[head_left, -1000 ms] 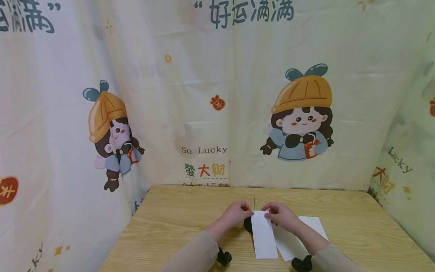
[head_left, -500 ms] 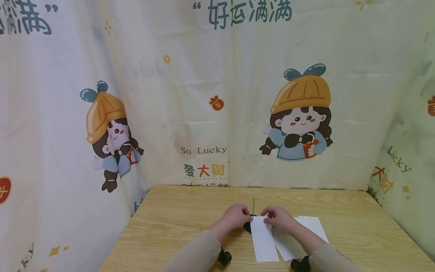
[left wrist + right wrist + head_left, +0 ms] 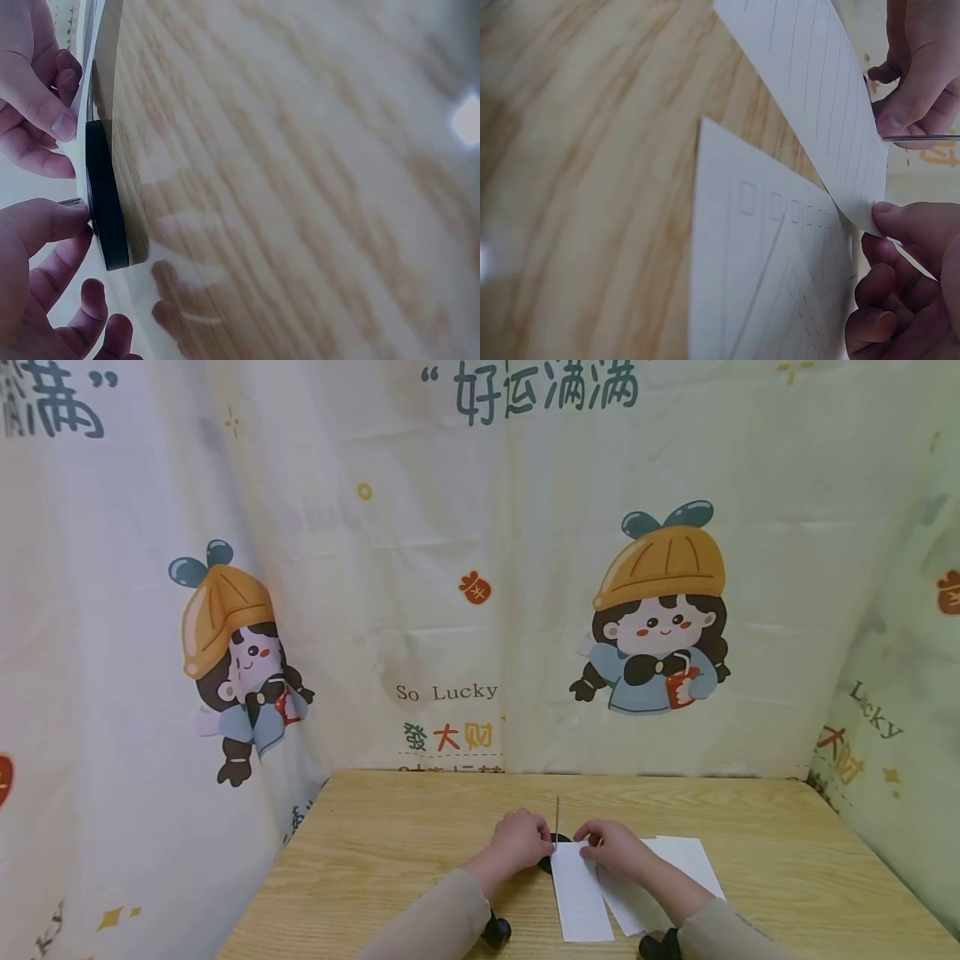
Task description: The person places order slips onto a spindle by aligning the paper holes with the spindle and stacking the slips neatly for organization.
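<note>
A thin upright metal spike (image 3: 557,814) rises from a round black base (image 3: 105,195), like a bill spike. A narrow white lined paper slip (image 3: 582,897) has its top left corner at the spike, which sticks up above the slip's top edge. My left hand (image 3: 521,839) pinches that corner with thumb and forefinger, right beside the spike; its other fingers are spread in the left wrist view. With thumb and forefinger, my right hand (image 3: 611,847) pinches the slip's top right corner. In the head view the slip hides part of the base.
More white sheets (image 3: 727,240), printed with lines and small boxes, lie on the wooden table (image 3: 390,852) to the right, partly under my right forearm. A printed curtain (image 3: 420,610) hangs behind the table's far edge.
Both hands have lowered the slip along the spike, so more of the spike shows above the paper. The sheets on the right have stayed put, and the head view has shifted slightly.
</note>
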`<state>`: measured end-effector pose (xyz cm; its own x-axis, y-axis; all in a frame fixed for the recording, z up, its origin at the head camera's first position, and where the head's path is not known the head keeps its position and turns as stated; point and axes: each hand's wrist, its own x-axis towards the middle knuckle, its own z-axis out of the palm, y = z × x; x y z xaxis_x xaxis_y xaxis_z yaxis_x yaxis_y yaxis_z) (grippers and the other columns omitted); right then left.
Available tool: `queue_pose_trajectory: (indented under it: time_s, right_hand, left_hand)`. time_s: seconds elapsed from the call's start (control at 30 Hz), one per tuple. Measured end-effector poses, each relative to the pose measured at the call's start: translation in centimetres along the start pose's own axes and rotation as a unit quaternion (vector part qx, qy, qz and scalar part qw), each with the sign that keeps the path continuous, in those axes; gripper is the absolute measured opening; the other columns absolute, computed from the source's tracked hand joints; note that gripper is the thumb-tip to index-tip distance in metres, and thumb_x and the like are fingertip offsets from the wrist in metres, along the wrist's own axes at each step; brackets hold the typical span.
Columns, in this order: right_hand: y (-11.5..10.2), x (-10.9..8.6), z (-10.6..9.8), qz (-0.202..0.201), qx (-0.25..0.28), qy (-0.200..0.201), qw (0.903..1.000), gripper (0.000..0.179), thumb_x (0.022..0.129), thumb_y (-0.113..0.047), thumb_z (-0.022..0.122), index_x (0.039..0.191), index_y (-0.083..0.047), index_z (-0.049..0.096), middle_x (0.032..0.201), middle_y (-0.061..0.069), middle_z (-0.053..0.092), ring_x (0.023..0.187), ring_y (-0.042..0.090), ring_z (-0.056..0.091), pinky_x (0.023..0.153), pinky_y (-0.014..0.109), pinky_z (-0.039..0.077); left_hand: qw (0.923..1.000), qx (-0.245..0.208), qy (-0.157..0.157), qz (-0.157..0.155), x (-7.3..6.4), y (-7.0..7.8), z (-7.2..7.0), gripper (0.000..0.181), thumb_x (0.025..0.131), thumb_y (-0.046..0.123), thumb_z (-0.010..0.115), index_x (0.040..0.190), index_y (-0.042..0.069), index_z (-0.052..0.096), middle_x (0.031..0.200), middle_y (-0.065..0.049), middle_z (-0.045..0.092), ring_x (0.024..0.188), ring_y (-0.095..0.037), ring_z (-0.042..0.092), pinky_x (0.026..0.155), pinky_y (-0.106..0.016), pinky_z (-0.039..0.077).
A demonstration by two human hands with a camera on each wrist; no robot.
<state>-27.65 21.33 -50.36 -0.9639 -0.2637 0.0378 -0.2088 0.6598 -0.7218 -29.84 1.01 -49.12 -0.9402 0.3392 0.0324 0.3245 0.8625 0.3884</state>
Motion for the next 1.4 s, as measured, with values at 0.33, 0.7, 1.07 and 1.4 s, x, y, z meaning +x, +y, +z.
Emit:
queue_pose_trajectory:
  time_s: [0.33,0.7,1.07,1.4]
  right_hand:
    - [-0.2,0.1,0.1,0.030,-0.007,0.000,0.9995,0.015,0.088,-0.007,0.072,0.102,-0.011,0.068,0.081,0.001,0.053,0.071,0.018,0.049,0.060,0.031,0.041]
    - [0.5,-0.7,-2.0,0.034,-0.023,0.022,0.9989,0.015,0.088,-0.012,0.073,0.102,-0.013,0.069,0.082,-0.001,0.055,0.071,0.017,0.049,0.059,0.031,0.042]
    - [3.6,-3.6,-6.6,-0.017,-0.052,0.021,0.9983,0.025,0.091,-0.018,0.072,0.111,-0.004,0.067,0.082,-0.001,0.056,0.070,0.013,0.048,0.058,0.028,0.040]
    - [7.4,-6.1,-10.7,0.055,-0.068,0.013,0.9961,0.040,0.090,-0.023,0.073,0.121,-0.001,0.063,0.087,0.004,0.054,0.073,0.019,0.048,0.057,0.029,0.041]
  left_hand:
    - [0.9992,-0.039,-0.010,-0.005,-0.2,-0.7,0.3,0.022,0.087,0.031,0.075,0.074,0.022,0.060,0.078,0.005,0.049,0.072,-0.017,0.045,0.068,-0.032,0.037]
    - [0.9939,-0.097,-0.053,0.006,-0.7,-1.8,0.2,0.034,0.086,0.029,0.077,0.111,0.011,0.063,0.088,0.003,0.058,0.078,-0.013,0.052,0.075,-0.032,0.047]
    - [0.9867,-0.127,-0.098,0.029,-1.3,-2.2,-0.6,0.051,0.081,0.027,0.082,0.125,0.009,0.062,0.094,0.004,0.059,0.084,-0.012,0.053,0.083,-0.032,0.046]
    - [0.9897,-0.100,-0.094,0.040,-1.1,-2.5,-0.7,0.050,0.082,0.028,0.081,0.126,0.011,0.064,0.095,0.004,0.060,0.086,-0.012,0.053,0.085,-0.032,0.046]
